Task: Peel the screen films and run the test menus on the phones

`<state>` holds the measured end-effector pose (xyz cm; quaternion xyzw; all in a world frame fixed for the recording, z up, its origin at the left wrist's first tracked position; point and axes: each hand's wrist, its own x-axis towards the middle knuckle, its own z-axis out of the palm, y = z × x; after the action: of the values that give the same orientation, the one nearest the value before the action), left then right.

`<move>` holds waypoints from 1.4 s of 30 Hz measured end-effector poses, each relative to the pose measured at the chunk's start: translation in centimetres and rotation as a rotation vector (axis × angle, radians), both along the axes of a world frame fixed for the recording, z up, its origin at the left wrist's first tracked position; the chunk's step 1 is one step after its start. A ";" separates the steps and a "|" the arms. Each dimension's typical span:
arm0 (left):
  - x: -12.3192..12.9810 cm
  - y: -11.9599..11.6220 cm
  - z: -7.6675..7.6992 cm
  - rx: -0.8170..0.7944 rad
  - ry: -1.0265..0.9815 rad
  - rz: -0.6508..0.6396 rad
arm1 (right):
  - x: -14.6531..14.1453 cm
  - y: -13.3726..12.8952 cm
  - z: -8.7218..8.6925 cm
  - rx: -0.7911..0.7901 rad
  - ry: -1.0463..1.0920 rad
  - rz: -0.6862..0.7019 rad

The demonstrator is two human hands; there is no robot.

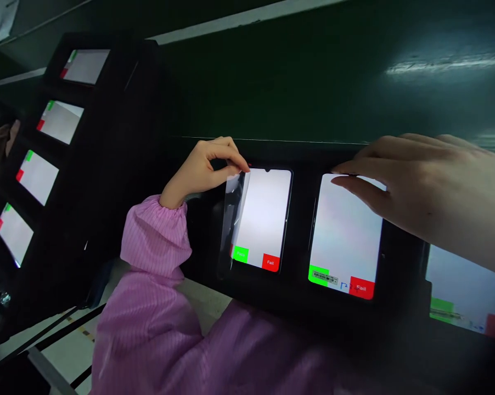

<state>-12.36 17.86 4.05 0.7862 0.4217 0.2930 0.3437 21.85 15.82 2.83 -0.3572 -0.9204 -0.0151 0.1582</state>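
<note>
My left hand (214,167) pinches the top corner of a clear plastic film (234,206), its thumb and forefinger together. The film stands partly lifted along the left side of a lit phone (264,214) whose white screen shows a green "Pass" box and a red "Fail" box. My right hand (420,181) is over the top edge of a second lit phone (346,230), thumb and forefinger close together in a pinch. What lies between those fingertips is too hard to make out. A barcode label (325,277) and blue handwriting lie across the second phone's lower end.
A third lit phone (465,285) lies to the right, partly behind my right forearm. At the left, a black holder (83,109) bears several lit phones. Another person's hand (0,142) shows at the far left edge. A dark green surface (280,77) stretches beyond the phones.
</note>
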 end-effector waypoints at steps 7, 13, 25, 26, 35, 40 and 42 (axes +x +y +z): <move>0.1 0.0 0.4 -0.010 0.038 -0.015 | -0.8 0.4 -0.2 0.006 0.025 -0.030; 1.1 -0.7 1.3 0.103 0.210 -0.028 | 0.5 0.0 0.6 -0.071 0.109 0.071; 2.8 -1.7 0.6 0.293 0.413 -0.007 | 8.6 -1.9 2.9 -0.452 0.258 0.051; 2.8 -1.7 0.6 0.305 0.420 -0.003 | 8.8 -1.9 2.9 -0.454 0.271 0.043; 3.0 -4.3 1.1 0.333 0.513 0.122 | 9.4 -2.0 2.6 -0.447 0.307 0.008; 1.9 -12.9 1.0 0.419 0.527 0.148 | 10.1 -3.3 3.1 -0.457 0.260 -0.049; 1.2 -16.8 0.5 0.374 0.516 0.188 | 10.5 -5.4 3.5 -0.408 0.204 -0.065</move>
<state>-11.17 1.03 4.54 0.8416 0.5045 0.1869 0.0466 32.35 10.44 6.38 -0.4107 -0.8717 0.2024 0.1745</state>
